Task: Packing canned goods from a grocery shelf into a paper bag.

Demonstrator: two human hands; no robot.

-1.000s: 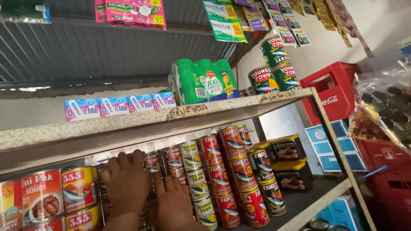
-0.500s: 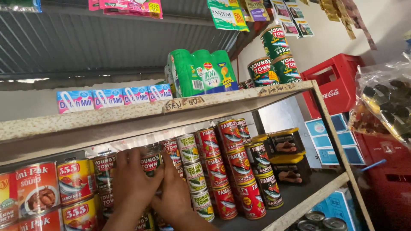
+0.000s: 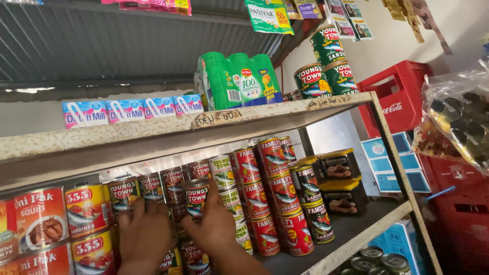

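My left hand (image 3: 144,237) presses its fingers against dark red and green cans (image 3: 151,187) stacked on the middle shelf. Beside it my right hand (image 3: 214,224) grips a dark can with a fish picture (image 3: 196,197) in the same stack. Both wrists come up from the bottom edge. Red cans with fish pictures (image 3: 277,198) stand in tall columns just right of my hands. Red and yellow cans (image 3: 86,211) and red cans with a squid picture (image 3: 41,219) stand to the left.
A worn shelf board (image 3: 168,131) above carries small blue and pink cartons (image 3: 127,109), a green pack of juice cans (image 3: 239,81) and stacked green cans (image 3: 328,63). Black and yellow tins (image 3: 338,181) sit right. A red crate (image 3: 400,97), hanging sachets (image 3: 267,15) and a plastic bag (image 3: 458,117) surround.
Both hands have moved a little right and up along the stack of dark cans. My right hand now closes around one can. The view has tilted slightly.
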